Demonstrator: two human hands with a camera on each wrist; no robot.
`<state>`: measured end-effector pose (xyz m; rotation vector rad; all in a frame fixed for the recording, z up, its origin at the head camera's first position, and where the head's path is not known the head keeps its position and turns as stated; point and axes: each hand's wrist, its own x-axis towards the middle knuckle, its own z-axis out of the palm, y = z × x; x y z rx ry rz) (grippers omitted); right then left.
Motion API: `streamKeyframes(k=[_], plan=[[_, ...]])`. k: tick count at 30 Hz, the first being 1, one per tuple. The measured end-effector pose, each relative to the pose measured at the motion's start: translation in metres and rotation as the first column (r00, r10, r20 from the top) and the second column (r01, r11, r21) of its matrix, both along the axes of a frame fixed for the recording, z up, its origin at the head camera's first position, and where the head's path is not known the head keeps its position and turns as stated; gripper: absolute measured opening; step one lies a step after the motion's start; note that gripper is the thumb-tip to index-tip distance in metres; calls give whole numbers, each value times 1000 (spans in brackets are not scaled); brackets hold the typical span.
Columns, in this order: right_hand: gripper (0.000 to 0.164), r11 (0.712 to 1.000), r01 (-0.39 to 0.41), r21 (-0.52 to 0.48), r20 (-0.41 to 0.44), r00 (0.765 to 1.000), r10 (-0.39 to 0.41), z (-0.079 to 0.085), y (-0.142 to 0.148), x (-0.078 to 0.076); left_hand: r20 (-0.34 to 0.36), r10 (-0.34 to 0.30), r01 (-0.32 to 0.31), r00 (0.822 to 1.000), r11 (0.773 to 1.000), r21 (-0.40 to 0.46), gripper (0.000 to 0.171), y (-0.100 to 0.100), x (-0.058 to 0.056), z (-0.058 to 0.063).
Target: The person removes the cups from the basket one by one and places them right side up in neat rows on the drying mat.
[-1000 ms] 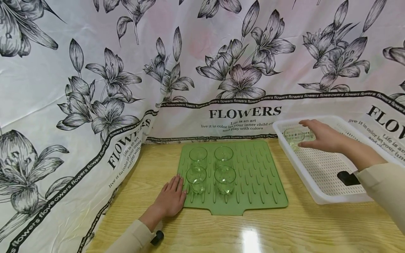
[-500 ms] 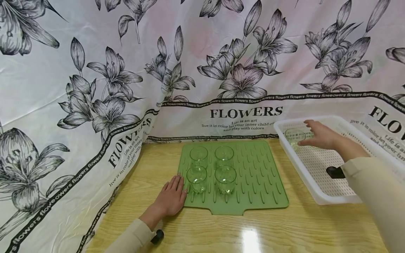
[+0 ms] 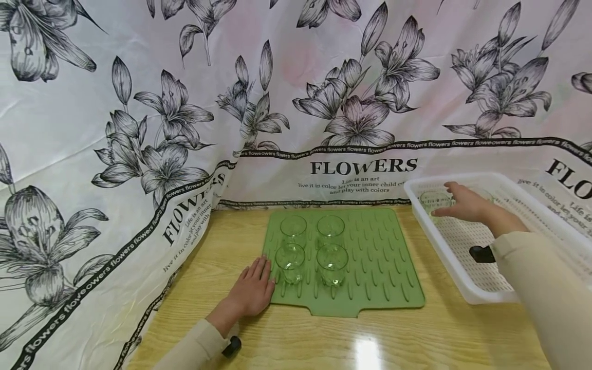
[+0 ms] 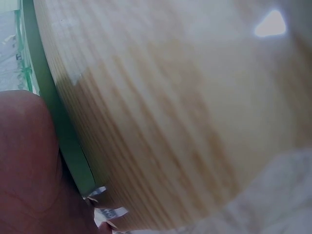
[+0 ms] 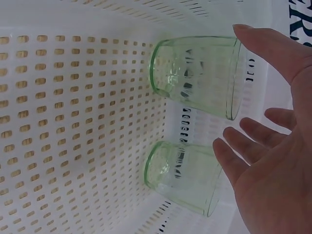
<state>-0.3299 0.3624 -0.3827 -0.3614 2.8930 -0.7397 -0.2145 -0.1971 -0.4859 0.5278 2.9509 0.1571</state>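
Observation:
My right hand point(image 3: 464, 204) reaches over the white basket point(image 3: 450, 257), fingers spread apart and holding nothing. Two clear green-tinted glasses stand in the basket. In the right wrist view the thumb lies right by the rim of the nearer glass point(image 5: 200, 75), and the fingertips come close to the rim of the other glass point(image 5: 183, 175). My left hand point(image 3: 253, 290) rests flat with straight fingers at the left edge of the green drying mat point(image 3: 379, 262). Several similar glasses stand upright on that mat, including a front left glass point(image 3: 290, 264) and a front right glass point(image 3: 332, 264).
A wooden table point(image 3: 300, 339) carries the mat and the basket. Behind them hangs a white flower-printed cloth point(image 3: 259, 177), which also runs along the left side. The basket's raised wall point(image 3: 439, 252) stands to the right of the mat.
My right hand has shifted slightly within the basket area, its forearm swinging left and forward. The left hand stays at the mat's edge. The head view has shifted a little.

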Motion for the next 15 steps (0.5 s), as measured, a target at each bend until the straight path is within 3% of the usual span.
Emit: streamKeyframes(k=[8,15], plan=[[106,999,12,-37,81,997,-9,-10,1,-3,10,-5,5,1000,1000,-8,59,0,-1,-2],[109,996,35,-81,122,992,-25,-17,1,-9,-4,-3,3,1000,1000,-17,63,-4,-5,-12]])
